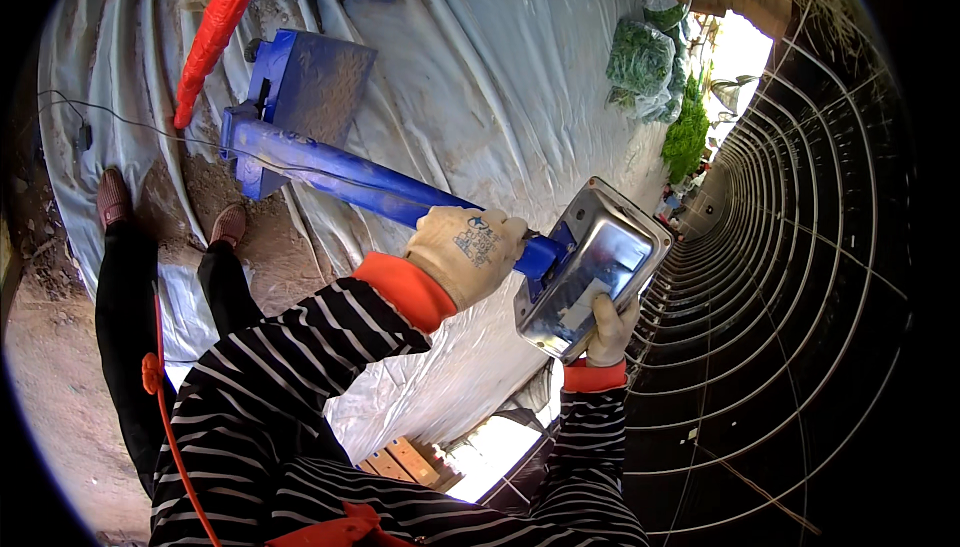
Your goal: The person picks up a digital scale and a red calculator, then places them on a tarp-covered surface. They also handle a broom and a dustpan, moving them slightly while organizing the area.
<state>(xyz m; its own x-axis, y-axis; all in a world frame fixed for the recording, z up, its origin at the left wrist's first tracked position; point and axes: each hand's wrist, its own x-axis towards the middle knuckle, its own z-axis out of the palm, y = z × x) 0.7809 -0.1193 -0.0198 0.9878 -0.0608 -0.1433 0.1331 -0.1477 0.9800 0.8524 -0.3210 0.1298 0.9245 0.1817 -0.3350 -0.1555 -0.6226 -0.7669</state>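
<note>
Seen: left hand [466,253] in a pale glove wrapped tight round the blue pole [350,179] of a platform scale, right hand [610,331] just below pinching the edge of its shiny display box [594,268], above white sheet [500,77].

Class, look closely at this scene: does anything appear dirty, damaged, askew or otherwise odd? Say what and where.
The blue platform scale looks odd: soil covers its platform, and its column leans toward the person. The left hand grips the column; the right hand holds the metal display head. The plastic sheet is wrinkled and muddy.

Both gloved hands, left hand [468,252] and right hand [610,332], grip closed.
</note>
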